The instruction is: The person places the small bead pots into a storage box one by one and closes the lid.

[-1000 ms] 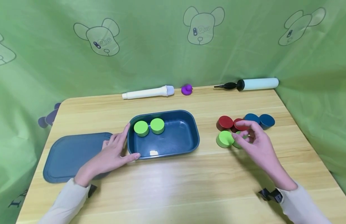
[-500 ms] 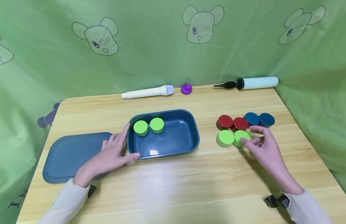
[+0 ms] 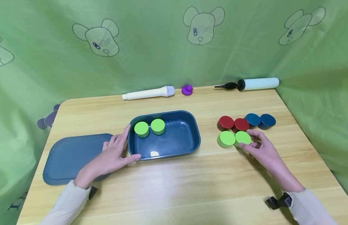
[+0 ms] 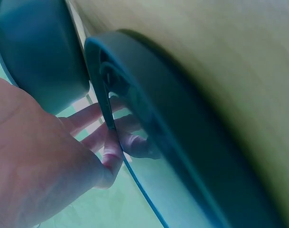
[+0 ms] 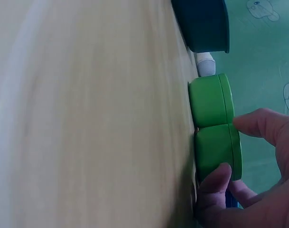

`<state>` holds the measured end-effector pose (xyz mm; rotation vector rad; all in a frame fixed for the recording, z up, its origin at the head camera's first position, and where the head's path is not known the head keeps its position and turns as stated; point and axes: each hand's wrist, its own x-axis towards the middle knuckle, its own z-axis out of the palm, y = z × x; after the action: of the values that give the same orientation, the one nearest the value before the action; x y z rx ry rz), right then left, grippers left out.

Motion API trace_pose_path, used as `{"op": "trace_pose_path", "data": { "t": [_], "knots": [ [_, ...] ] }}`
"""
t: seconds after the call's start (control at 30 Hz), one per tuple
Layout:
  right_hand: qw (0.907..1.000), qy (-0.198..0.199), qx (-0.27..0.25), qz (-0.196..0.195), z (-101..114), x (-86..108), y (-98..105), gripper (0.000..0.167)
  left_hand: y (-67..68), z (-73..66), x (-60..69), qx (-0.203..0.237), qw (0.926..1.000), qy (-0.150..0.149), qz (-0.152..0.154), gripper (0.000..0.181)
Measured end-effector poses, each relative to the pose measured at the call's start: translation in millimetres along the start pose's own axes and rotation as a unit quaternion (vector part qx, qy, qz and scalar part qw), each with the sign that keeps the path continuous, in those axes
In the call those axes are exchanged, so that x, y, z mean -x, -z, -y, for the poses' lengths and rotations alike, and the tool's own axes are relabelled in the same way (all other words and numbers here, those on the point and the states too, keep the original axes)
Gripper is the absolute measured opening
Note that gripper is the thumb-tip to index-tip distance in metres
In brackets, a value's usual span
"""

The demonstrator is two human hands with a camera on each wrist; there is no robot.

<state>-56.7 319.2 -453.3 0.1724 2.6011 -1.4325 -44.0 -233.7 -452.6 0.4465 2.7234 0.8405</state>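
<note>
A blue open box (image 3: 174, 153) holds two light green round blocks (image 3: 141, 128) at its back left. Against the box's left end rests my left hand (image 3: 109, 157), fingers spread along the wall, thumb at the front-left corner. My right hand (image 3: 267, 153) has thumb and index finger on opposite sides of the right one of two more green blocks (image 3: 243, 137); the thumb lies on its side in the right wrist view (image 5: 216, 147). The left green block (image 3: 226, 139) stands beside it. Behind them stand two red blocks (image 3: 226, 122) and two blue blocks (image 3: 253, 120).
A flat blue lid (image 3: 69, 159) lies left of the box, partly under my left arm. Along the table's back edge are a white microphone (image 3: 148, 93), a purple duck-like toy (image 3: 187, 90) and a pump (image 3: 258, 84). A green curtain (image 3: 151, 62) hangs behind.
My right hand has moved from above the green and red blocks to the right side of the right green block, and its fingers have closed around it. The left hand stays put.
</note>
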Motion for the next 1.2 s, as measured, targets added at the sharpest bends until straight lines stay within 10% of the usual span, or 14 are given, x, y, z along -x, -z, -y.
{"op": "trace_pose_path", "data": {
  "t": [0.7,1.2],
  "knots": [
    [0.9994,0.001,0.029,-0.017,-6,1.8,-2,0.076,-0.7,-0.6,-0.1,-0.003,1.0000,-0.002,-0.002,0.116],
    [0.9866,0.047,-0.105,-0.115,5,15.3,-6,0.042,0.2,-1.1,-0.2,0.002,1.0000,-0.003,0.001,0.116]
  ]
}}
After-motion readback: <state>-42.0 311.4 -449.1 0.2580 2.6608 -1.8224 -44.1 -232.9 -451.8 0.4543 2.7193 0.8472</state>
